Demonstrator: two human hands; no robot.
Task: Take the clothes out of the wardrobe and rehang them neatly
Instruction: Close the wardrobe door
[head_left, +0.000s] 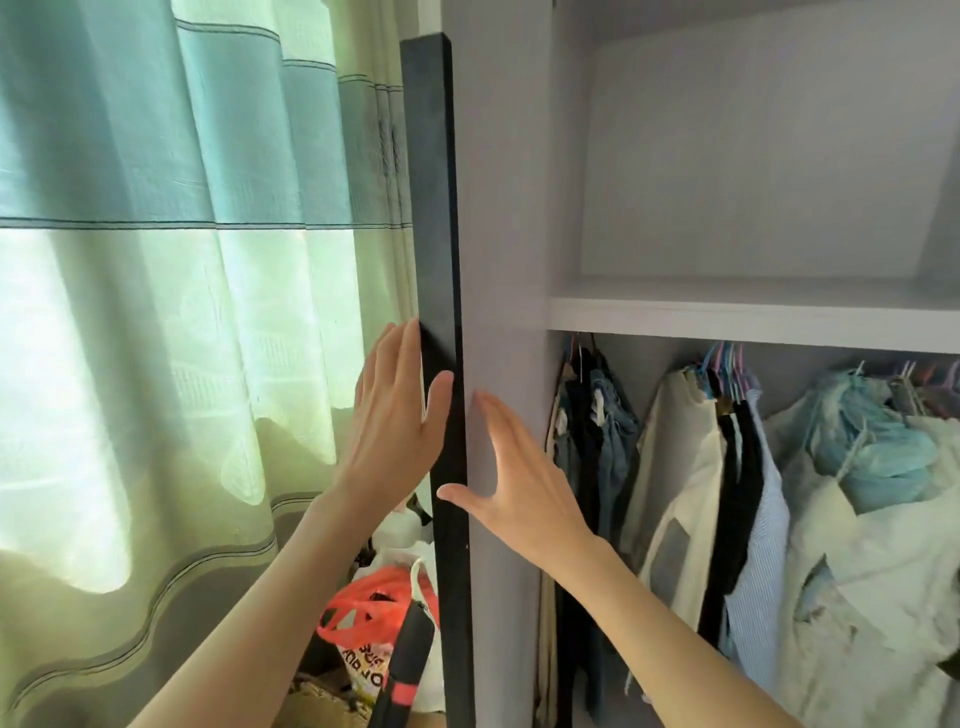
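Person is standing at the wardrobe door (441, 312), which is swung open and seen edge-on as a dark strip. Left hand (392, 415) is lying flat on the door's outer face, fingers straight and close together, thumb hooking over the edge. Right hand (514, 478) is pressing flat on the grey inner face, fingers straight, thumb splayed wide. Neither is gripping anything.

Clothes (753, 493) are hanging on the rail under the shelf (753, 314), well apart from both hands, bunched in three clumps: denim and dark items at left, cream, black and striped pieces in the middle, pale blue and mint at right. Hanger hooks are crowding together.

Judging by that, the step in hand is getting the door fully out of the way. Doing it well: be pushing from both faces so the panel isn't twisting, watching the curtain (182, 312) and the orange bag (374, 608) behind it. Then be lifting hangers by the hook, one clump at a time, not dragging fabric.
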